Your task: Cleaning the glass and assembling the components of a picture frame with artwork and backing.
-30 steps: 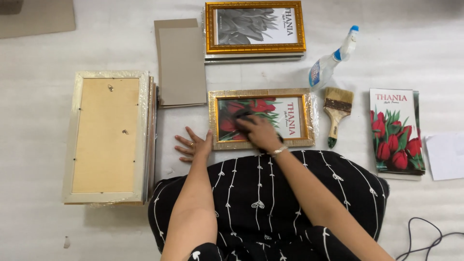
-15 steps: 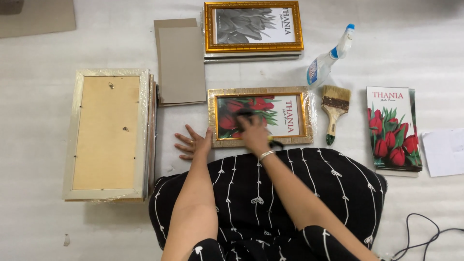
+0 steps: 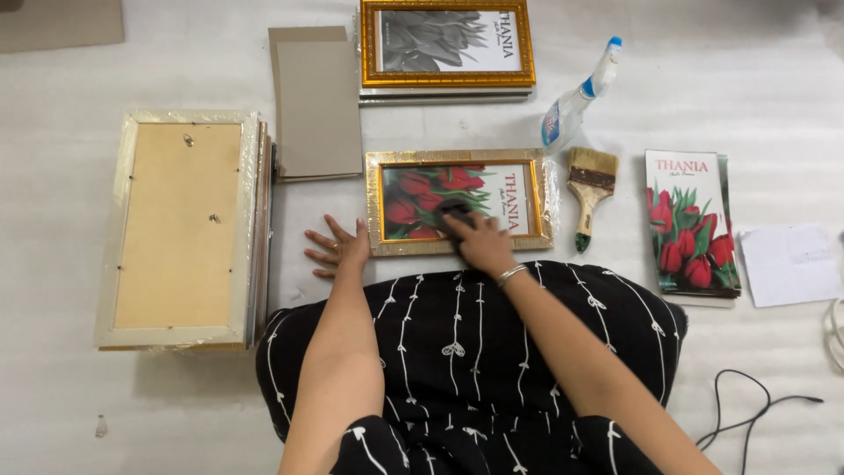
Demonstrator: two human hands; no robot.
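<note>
— Since a second ago, what changed?
— Her right hand (image 3: pixel 475 242) has slid down and left across the glass of the gold-framed picture of red tulips (image 3: pixel 459 201), toward its lower edge; the left hand (image 3: pixel 338 249) hasn't shifted.
— What's the right hand gripping?
— A small dark cloth or pad (image 3: pixel 455 211), fingers curled over it and pressing it on the glass.
— And the left?
— Flat, fingers spread, empty, on the white padded surface (image 3: pixel 176 413) touching the frame's lower left corner.
— How far along?
— I'd judge mid-wipe: the frame lies face up before her lap, with the blue-capped spray bottle (image 3: pixel 576 101) and wooden-handled paintbrush (image 3: pixel 589 189) set aside, right of it.
</note>
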